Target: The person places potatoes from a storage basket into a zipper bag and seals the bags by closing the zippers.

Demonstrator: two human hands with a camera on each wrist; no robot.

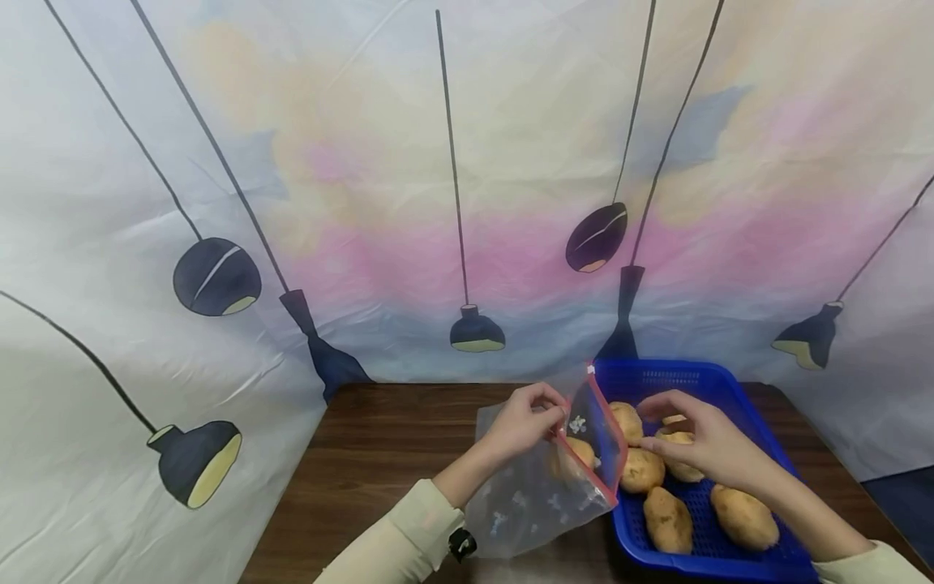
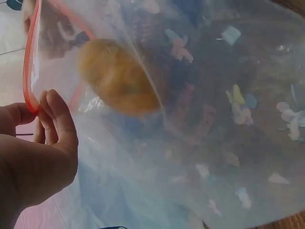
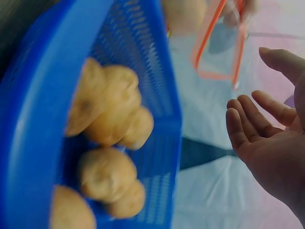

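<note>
My left hand [image 1: 527, 422] pinches the red zip edge of a clear printed zip bag [image 1: 521, 507] between thumb and fingers. The bag's mouth gapes toward the right. Through the plastic a potato [image 2: 119, 78] shows, hanging inside near the opening in the left wrist view. My right hand [image 1: 711, 442] hovers above the blue basket [image 1: 755, 418], its fingers loosely bent and apart. Nothing lies between those fingers in the right wrist view, where the palm [image 3: 279, 152] is bare. Several potatoes [image 1: 744, 517] lie in the basket below that hand.
A dark brown wooden table [image 1: 379, 454] carries the bag and the basket, which stand side by side. Behind the table hangs a pale cloth backdrop [image 1: 365, 162] printed with lamps.
</note>
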